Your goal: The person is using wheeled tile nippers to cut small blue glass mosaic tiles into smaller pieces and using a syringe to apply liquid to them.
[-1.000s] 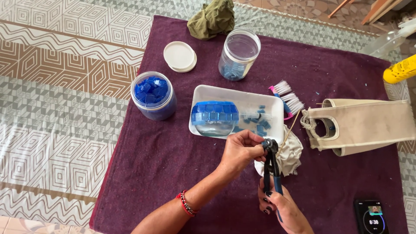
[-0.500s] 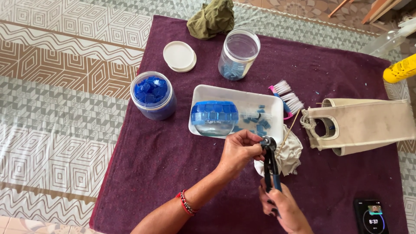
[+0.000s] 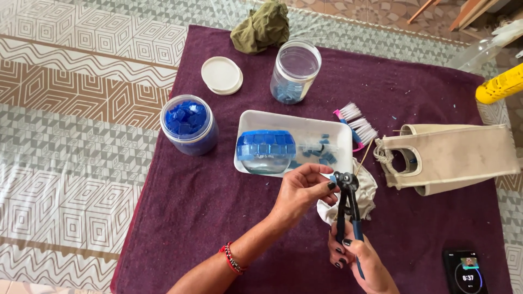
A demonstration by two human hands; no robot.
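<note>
While held near the middle of the maroon cloth (image 3: 218,196), wheeled tile nippers (image 3: 347,209) stand with long axis running near-to-far, head at the far end, blue handles at the near end. Right hand (image 3: 357,256) wrapped round the handles, grip closed on them, dark-nailed fingers (image 3: 339,251) curled over the left handle. Left hand (image 3: 300,190) reaching in from the left, fingertips pinched narrowly at the nipper head, apparently on a small blue tile piece (image 3: 332,178); too small to tell whether truly gripped or only steadied. Tile piece thus lying straight beyond the right grip, along the tool's axis, and touching or just beside the left fingertips, so nearer to the left hand.

Just beyond the nipper head, a white tray (image 3: 248,120) holding a glass bowl (image 3: 265,152) ringed with blue tiles, plus loose blue tile bits (image 3: 321,149) on its right side. Crumpled white cloth (image 3: 368,190) under and to the right of the tool. Left of the tray, a jar of blue tiles (image 3: 188,124), open; farther off, a white lid (image 3: 222,74) and a clear jar (image 3: 295,71) nearly empty. Right of the tray, a pink-handled brush (image 3: 357,124) and a cream canvas bag (image 3: 457,158). Olive rag (image 3: 261,26) at the far edge, phone (image 3: 466,272) at the near right, yellow object (image 3: 498,84) at the far right.
</note>
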